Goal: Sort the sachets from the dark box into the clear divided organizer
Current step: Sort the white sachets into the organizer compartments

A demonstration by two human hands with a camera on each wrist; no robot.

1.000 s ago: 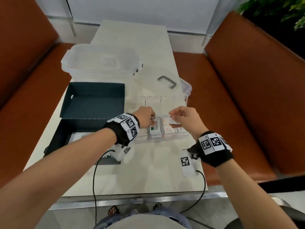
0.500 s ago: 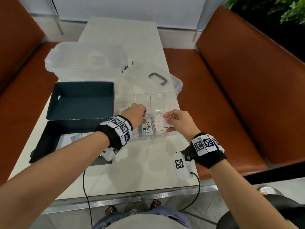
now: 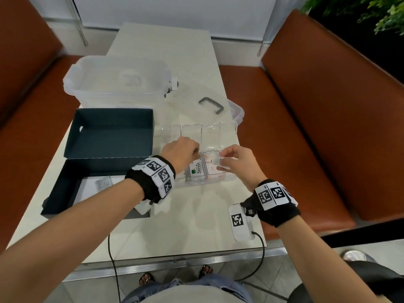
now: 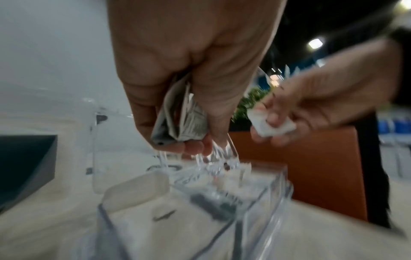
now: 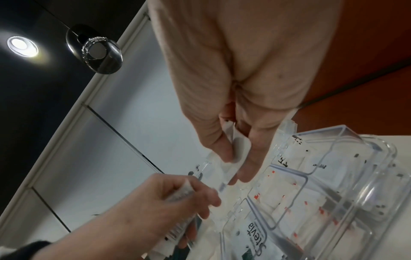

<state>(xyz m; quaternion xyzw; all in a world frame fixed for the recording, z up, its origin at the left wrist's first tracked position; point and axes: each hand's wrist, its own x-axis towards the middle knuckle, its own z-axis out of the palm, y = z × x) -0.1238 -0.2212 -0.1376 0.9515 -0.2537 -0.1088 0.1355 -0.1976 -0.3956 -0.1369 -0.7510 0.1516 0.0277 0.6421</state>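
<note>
The clear divided organizer (image 3: 229, 127) sits mid-table, with a Stevia sachet (image 3: 196, 170) and red-printed white sachets (image 3: 213, 169) in its near compartments. My left hand (image 3: 182, 153) hovers over the organizer's near left part and grips a small stack of sachets (image 4: 177, 116). My right hand (image 3: 237, 162) is over the near right compartments and pinches one white sachet (image 3: 218, 161), also seen from the left wrist as the white sachet (image 4: 271, 125). The dark box (image 3: 65, 189) lies open at left, a sachet (image 3: 102, 184) on white paper inside.
The dark box's lid (image 3: 109, 132) lies behind the box. A large clear tub (image 3: 118, 82) stands at the back, and a clear lid with a grey handle (image 3: 211, 104) lies behind the organizer. Orange benches (image 3: 317, 127) flank the table. A tagged white device (image 3: 240, 221) hangs at my right wrist.
Both hands stay over the organizer's near compartments with little shift. The right hand keeps pinching its white sachet and the left keeps its stack; the camera view has drifted slightly.
</note>
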